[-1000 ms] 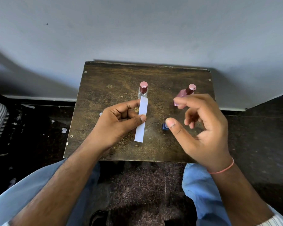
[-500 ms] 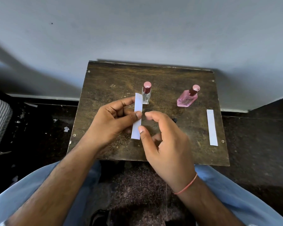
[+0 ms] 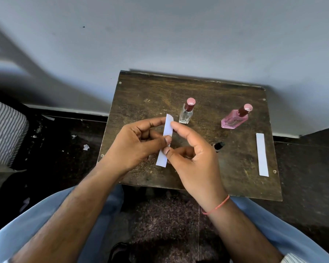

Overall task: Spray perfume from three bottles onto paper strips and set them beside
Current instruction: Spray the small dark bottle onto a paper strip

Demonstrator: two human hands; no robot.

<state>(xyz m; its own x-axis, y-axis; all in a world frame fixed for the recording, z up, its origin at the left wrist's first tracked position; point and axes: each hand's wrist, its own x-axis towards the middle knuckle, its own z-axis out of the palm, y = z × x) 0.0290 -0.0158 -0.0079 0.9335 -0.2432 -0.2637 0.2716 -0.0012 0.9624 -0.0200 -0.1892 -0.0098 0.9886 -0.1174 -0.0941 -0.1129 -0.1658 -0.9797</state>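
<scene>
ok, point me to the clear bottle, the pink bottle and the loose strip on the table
clear bottle point(image 3: 186, 116), head view, on its glass body.
pink bottle point(image 3: 234, 121), head view, on its pink body.
loose strip point(image 3: 262, 154), head view, on the strip's middle.

Dark wooden table point(image 3: 141, 95) bears clear bottle point(image 3: 186, 115), pink bottle point(image 3: 234, 120), paper strip point(image 3: 262, 154).

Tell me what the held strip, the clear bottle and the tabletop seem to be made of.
Held strip: thin white matte paper, by the look; its top corner is bent. Clear bottle: likely glass, transparent with bright glints; its cap looks glossy, plastic or metal, unclear. Tabletop: dark wood or laminate, worn and scratched, with screws at the edges.
</scene>
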